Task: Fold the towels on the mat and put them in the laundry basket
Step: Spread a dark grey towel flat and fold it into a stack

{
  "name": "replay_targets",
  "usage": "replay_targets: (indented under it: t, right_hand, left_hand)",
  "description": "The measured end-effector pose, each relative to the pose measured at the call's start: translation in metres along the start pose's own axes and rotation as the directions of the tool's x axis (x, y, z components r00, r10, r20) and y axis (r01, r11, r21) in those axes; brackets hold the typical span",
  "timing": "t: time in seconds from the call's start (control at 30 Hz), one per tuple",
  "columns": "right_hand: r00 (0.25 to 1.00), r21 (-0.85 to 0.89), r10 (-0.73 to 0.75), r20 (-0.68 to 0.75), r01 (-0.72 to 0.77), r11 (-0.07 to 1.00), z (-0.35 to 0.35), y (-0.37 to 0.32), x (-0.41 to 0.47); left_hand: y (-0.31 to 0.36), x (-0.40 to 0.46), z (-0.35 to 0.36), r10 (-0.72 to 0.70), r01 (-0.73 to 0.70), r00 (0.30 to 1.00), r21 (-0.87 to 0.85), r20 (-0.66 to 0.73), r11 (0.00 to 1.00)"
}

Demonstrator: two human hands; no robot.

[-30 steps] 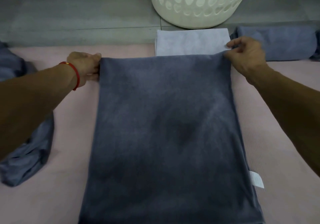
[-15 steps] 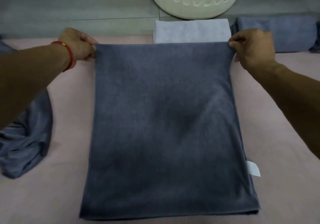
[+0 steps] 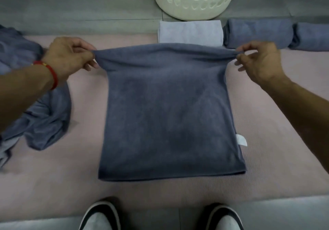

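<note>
A dark grey-blue towel (image 3: 169,112), folded to a rectangle, lies on the pink mat (image 3: 267,140). My left hand (image 3: 69,57) pinches its far left corner and my right hand (image 3: 258,60) pinches its far right corner. Both corners are lifted off the mat, so the far edge is stretched taut between my hands. The near edge still rests flat on the mat. A white label sticks out at the towel's right side. The cream laundry basket (image 3: 194,3) with heart-shaped holes stands on the floor beyond the mat.
A folded pale towel (image 3: 190,32) lies just behind the held one. Two rolled grey-blue towels (image 3: 258,32) lie at the far right. A crumpled heap of towels (image 3: 41,115) sits at the left. My two shoes (image 3: 99,217) are at the mat's near edge.
My hands have lifted the towel's far corners and pulled them outward and toward me. The view has tilted down, bringing the near edge and my shoes into sight.
</note>
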State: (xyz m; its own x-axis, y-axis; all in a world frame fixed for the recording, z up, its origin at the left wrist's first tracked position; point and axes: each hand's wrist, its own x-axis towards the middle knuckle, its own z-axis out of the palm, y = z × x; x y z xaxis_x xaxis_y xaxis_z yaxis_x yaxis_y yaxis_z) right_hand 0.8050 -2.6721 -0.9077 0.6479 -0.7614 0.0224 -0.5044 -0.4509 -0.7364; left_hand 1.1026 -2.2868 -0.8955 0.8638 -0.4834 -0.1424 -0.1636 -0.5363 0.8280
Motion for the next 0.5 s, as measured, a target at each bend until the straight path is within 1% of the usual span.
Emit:
replay_targets:
  t: [0.1,0.2,0.27,0.4,0.5]
  right_hand:
    - [0.999,-0.052,-0.046,0.006,0.047,0.998,-0.019,0.012,-0.056]
    - [0.988,-0.119,-0.141,0.058,0.147,0.982,-0.034,0.034,-0.114]
    - [0.979,-0.123,-0.178,0.103,0.190,0.974,-0.038,0.050,-0.149]
    - [0.972,-0.139,-0.157,0.172,0.182,0.973,-0.037,0.073,-0.212]
    - [0.977,-0.154,-0.103,0.186,0.133,0.979,-0.032,0.089,-0.243]
  left_hand:
    - [-0.014,-0.059,-0.005,0.066,-0.066,0.996,0.004,0.062,0.998]
    - [-0.042,-0.123,-0.003,0.103,-0.108,0.990,0.052,0.094,0.993]
    - [-0.066,-0.164,0.001,0.156,-0.166,0.982,0.083,0.106,0.983]
    - [-0.105,-0.236,0.009,0.191,-0.204,0.978,0.188,0.084,0.961]
    - [-0.112,-0.270,0.013,0.236,-0.260,0.965,0.275,0.118,0.926]
